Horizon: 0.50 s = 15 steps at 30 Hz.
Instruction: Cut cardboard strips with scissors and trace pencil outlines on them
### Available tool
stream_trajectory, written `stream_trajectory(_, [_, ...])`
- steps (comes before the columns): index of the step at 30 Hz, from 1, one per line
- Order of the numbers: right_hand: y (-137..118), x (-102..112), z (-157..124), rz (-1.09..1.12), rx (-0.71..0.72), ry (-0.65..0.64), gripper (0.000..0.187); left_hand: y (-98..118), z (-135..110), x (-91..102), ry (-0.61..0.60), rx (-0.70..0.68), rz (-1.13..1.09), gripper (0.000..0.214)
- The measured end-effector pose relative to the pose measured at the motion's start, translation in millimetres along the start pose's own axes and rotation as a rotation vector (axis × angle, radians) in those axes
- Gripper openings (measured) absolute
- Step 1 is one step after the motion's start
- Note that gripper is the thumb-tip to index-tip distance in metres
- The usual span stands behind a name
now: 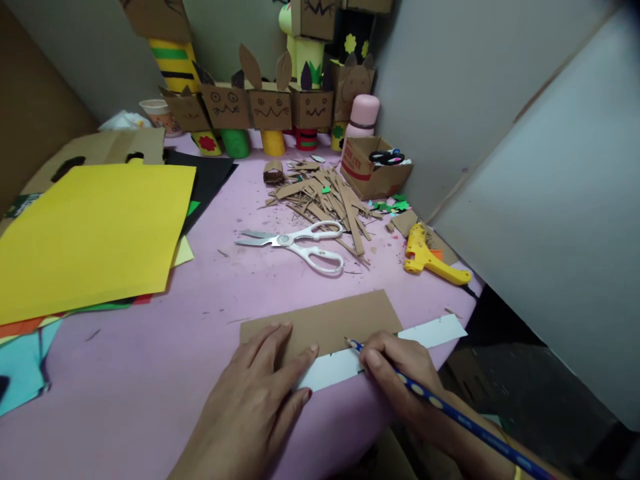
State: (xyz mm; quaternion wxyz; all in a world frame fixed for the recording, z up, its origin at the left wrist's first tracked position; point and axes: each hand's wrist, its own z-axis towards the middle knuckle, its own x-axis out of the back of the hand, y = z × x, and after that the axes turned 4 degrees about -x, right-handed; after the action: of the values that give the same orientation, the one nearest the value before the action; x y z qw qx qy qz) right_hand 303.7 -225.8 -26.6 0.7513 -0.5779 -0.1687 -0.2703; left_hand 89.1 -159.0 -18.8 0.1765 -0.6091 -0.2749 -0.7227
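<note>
A flat rectangle of brown cardboard [325, 320] lies near the table's front edge, with a white paper strip [335, 370] along its near side. My left hand [265, 387] is spread over the left part of both, fingertips pressing on the cardboard. In my right hand [405, 367] is a blue pencil [450, 410] with pale spots, gripped near its point. The tip meets or hovers just over the cardboard close to the strip's upper edge; I cannot tell which. Small dark marks show on the strip, which runs out beyond the right hand.
White-handled scissors [300, 245] lie open mid-table, before a heap of cardboard scraps [325, 200]. A yellow glue gun [433, 257] rests at right. Yellow paper [100, 233] tops a coloured stack at left. Cardboard animal figures [270, 110], a pink bottle [363, 113] and a small box [375, 170] stand behind.
</note>
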Motion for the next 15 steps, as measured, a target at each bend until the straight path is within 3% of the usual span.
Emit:
stream_trajectory(4, [-2.3, -2.1, 1.6, -0.037, 0.037, -0.052, 0.031, -1.1, -0.7, -1.2, 0.022, -0.002, -0.008, 0.037])
stream_trajectory(9, [-4.3, -4.6, 4.0, -0.104, 0.191, -0.092, 0.032, -1.5, 0.7, -2.6, 0.036, 0.002, -0.004, 0.038])
stream_trajectory(15, [1.2, -9.5, 1.3, -0.118, 0.199, -0.104, 0.031, -1.9, -1.1, -2.9, 0.014, 0.012, -0.016, 0.038])
